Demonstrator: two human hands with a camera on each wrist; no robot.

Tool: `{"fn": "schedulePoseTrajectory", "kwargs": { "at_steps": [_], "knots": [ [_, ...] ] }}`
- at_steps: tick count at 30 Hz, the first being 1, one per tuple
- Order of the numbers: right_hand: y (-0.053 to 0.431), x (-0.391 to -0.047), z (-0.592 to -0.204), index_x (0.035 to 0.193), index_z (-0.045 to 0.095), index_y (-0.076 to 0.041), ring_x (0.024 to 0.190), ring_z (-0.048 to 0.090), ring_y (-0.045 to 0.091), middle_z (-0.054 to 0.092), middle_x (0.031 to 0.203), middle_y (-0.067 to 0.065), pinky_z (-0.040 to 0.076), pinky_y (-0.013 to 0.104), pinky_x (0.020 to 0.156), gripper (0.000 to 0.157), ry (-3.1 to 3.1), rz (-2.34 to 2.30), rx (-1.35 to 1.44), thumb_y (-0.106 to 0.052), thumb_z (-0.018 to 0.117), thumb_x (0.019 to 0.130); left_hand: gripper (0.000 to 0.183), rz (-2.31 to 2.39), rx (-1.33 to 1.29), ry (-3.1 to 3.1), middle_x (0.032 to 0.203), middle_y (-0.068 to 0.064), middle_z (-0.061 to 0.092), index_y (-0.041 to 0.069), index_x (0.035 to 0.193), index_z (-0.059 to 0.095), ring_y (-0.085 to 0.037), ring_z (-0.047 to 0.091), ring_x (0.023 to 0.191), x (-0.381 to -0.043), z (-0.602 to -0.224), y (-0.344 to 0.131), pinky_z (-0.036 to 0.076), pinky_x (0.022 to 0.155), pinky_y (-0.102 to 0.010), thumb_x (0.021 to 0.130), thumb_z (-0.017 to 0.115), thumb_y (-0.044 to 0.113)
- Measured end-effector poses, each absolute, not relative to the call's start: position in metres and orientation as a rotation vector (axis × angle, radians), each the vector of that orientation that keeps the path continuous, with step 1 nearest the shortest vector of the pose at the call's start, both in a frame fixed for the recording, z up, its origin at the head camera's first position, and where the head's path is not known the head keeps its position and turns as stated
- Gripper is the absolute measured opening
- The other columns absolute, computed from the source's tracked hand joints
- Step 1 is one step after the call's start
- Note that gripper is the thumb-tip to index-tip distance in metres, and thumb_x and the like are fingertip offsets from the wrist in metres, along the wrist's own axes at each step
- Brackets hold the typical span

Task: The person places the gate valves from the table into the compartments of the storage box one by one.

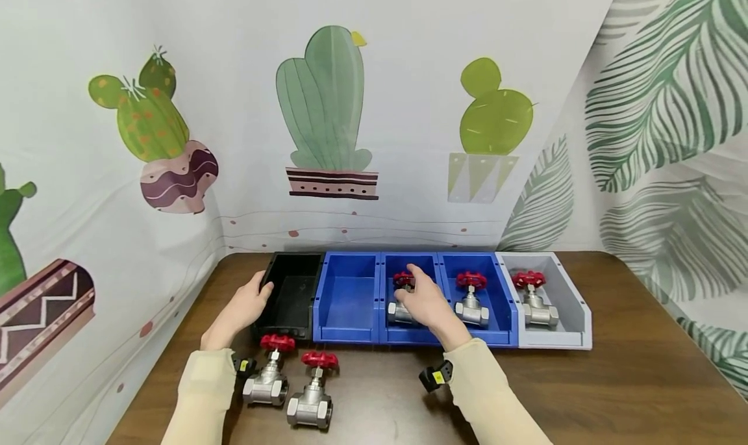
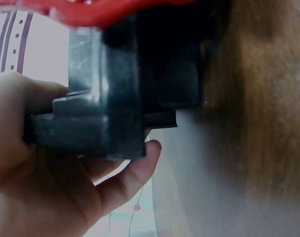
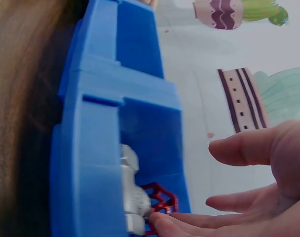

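Observation:
At the left end of the bin row, my left hand (image 1: 239, 310) grips the side wall of the black bin (image 2: 95, 123), thumb and fingers on either side of it. My right hand (image 1: 431, 307) is over the middle blue bin (image 1: 409, 336), its fingers extended and the thumb apart. Inside that bin lies a steel gate valve (image 3: 135, 197) with a red handwheel (image 3: 165, 200). A fingertip of the right hand is at the handwheel; whether it presses there I cannot tell. The hand partly hides this valve in the head view.
Two more valves, one (image 1: 267, 380) near the left wrist and another (image 1: 311, 399) beside it, stand on the wooden table (image 1: 631, 380). The right blue bin holds a valve (image 1: 471, 302), as does the light grey bin (image 1: 534, 302). The left blue bin (image 1: 350, 302) adjoins the black one.

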State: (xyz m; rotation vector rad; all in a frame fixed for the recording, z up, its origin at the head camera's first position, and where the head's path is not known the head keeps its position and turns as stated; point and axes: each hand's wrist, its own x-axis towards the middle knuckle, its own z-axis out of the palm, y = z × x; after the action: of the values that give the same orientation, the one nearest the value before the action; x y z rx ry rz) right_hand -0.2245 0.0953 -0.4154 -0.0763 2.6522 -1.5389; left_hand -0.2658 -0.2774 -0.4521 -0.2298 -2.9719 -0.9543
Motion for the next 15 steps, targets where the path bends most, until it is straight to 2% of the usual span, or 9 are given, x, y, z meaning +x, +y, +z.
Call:
{"fn": "schedulePoseTrajectory", "kwargs": {
  "at_steps": [6, 15],
  "knots": [
    [0.099, -0.216, -0.401, 0.150, 0.037, -0.008, 0.121, 0.053, 0.034, 0.047, 0.142, 0.022, 0.044, 0.051, 0.094, 0.062, 2.636, -1.559, -0.150, -0.015, 0.064, 0.094, 0.045, -0.941, -0.226, -2.946, 0.130, -0.034, 0.051, -0.007, 0.142, 0.034, -0.046, 0.051, 0.118, -0.265, -0.454, -0.280, 0.039, 0.097, -0.058, 0.105, 0.041, 0.017],
    [0.126, -0.206, -0.378, 0.143, 0.047, -0.013, 0.121, 0.054, 0.035, 0.050, 0.139, 0.019, 0.046, 0.052, 0.092, 0.049, 2.688, -1.493, -0.201, -0.021, 0.061, 0.097, 0.047, -0.936, -0.214, -2.962, 0.136, -0.034, 0.046, -0.006, 0.145, 0.031, -0.048, 0.046, 0.125, -0.264, -0.454, -0.279, 0.036, 0.100, -0.058, 0.106, 0.040, 0.019]
  ]
}}
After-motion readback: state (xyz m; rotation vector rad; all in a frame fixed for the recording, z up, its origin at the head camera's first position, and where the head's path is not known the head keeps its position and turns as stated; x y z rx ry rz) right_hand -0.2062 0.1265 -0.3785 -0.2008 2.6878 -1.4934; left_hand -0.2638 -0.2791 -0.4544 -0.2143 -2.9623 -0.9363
